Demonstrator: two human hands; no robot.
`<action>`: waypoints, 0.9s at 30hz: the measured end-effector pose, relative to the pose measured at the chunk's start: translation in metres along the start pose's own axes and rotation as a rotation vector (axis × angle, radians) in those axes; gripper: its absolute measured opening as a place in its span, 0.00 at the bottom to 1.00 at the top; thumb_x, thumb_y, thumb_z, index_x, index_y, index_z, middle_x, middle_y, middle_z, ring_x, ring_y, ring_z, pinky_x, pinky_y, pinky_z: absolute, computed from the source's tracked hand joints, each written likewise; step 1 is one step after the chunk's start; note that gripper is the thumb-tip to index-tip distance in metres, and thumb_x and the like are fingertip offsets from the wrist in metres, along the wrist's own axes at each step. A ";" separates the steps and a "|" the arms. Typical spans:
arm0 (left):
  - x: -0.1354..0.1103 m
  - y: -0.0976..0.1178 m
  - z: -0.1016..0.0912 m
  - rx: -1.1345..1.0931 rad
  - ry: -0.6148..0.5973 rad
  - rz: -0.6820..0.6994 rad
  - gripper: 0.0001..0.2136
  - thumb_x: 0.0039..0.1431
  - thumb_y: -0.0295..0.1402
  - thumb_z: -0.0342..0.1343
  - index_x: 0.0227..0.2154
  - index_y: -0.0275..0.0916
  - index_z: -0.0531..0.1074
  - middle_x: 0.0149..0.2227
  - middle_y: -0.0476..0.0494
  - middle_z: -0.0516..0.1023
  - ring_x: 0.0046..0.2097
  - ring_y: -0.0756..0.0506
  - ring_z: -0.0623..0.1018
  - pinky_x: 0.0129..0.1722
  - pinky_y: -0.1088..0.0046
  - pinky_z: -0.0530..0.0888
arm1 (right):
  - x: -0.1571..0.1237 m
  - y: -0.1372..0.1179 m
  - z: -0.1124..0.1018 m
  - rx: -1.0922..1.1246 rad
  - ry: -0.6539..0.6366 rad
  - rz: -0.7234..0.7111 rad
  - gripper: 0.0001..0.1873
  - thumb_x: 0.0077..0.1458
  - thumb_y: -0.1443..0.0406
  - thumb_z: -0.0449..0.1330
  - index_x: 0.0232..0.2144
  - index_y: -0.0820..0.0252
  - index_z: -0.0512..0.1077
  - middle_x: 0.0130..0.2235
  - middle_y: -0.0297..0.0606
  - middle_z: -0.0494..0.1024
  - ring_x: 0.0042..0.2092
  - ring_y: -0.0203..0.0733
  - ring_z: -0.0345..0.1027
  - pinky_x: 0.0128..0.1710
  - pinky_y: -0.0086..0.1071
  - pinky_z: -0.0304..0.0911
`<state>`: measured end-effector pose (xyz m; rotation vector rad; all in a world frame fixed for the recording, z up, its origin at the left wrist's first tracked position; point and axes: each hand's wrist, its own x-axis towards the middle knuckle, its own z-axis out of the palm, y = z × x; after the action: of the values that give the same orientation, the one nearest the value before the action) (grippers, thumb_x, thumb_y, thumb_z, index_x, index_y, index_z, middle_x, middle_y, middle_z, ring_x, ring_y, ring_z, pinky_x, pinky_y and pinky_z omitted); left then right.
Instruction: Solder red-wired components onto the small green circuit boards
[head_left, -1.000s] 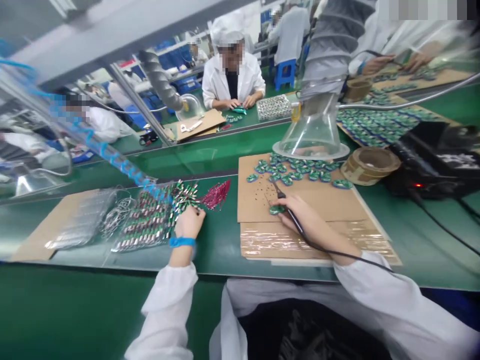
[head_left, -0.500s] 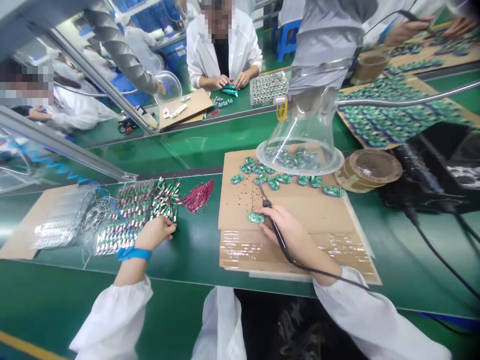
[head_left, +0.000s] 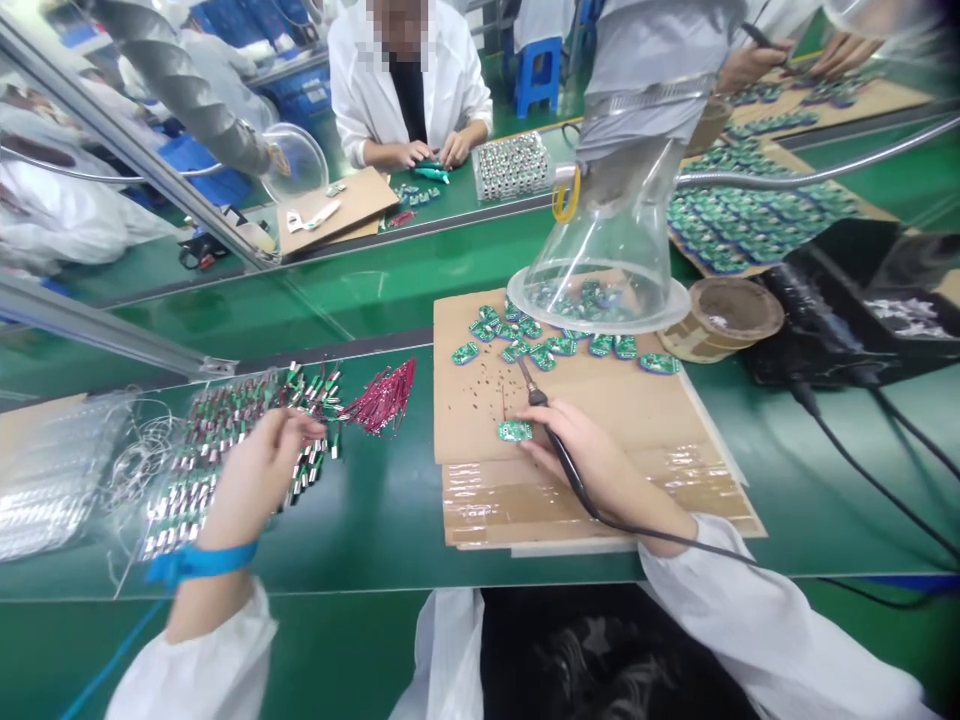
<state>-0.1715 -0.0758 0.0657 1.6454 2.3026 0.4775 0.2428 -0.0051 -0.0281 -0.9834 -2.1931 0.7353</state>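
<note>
Green-topped bench [head_left: 390, 540] beneath you: your right hand [head_left: 600, 455] clamps a slim black soldering iron [head_left: 561, 465], its tip over brown cardboard [head_left: 600, 420], with a small green circuit board [head_left: 514, 431] just beside your fingertips [head_left: 529, 445]. Keep that tip steady, touching joints briefly. Your left hand [head_left: 259, 470], fingers together, lies over silver-and-green wired components [head_left: 210, 450]; you cannot tell whether it grips one. No writing is legible.

Landmark: cardboard pad [head_left: 600, 410]. On it, circuit boards [head_left: 559, 346] sit in a loose row toward the back; another board [head_left: 514, 431] lies front-left beneath the soldering iron [head_left: 559, 450]. Clear plastic fume hood [head_left: 607, 230] stands over the pad's back edge. Round holder [head_left: 724, 318] sits beyond its back-right corner, soldering station [head_left: 840, 310] farther right. Left of pad: bundled wires [head_left: 382, 398], then wired components [head_left: 187, 470].
</note>
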 end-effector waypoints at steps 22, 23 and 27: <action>0.061 0.124 0.152 -0.190 -0.334 1.146 0.10 0.74 0.34 0.49 0.44 0.39 0.75 0.43 0.43 0.77 0.44 0.46 0.78 0.45 0.69 0.76 | 0.010 -0.007 0.005 -0.095 0.022 0.087 0.23 0.64 0.66 0.60 0.61 0.50 0.66 0.42 0.39 0.73 0.38 0.44 0.72 0.40 0.39 0.72; 0.060 0.123 0.151 -0.177 -0.322 1.157 0.10 0.75 0.34 0.48 0.45 0.39 0.75 0.43 0.42 0.78 0.43 0.46 0.79 0.44 0.69 0.76 | 0.010 -0.007 0.005 -0.096 0.019 0.081 0.23 0.64 0.66 0.60 0.61 0.49 0.66 0.42 0.39 0.73 0.39 0.45 0.73 0.40 0.39 0.73; 0.058 0.121 0.151 -0.112 -0.255 1.214 0.11 0.75 0.36 0.48 0.46 0.39 0.75 0.43 0.42 0.79 0.42 0.46 0.79 0.43 0.70 0.75 | 0.011 -0.008 0.007 -0.113 0.046 0.068 0.26 0.63 0.59 0.64 0.61 0.49 0.66 0.46 0.42 0.74 0.43 0.48 0.73 0.44 0.43 0.74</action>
<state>-0.0251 0.0321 -0.0228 2.6735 0.8606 0.5333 0.2284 -0.0021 -0.0237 -1.1256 -2.1904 0.6190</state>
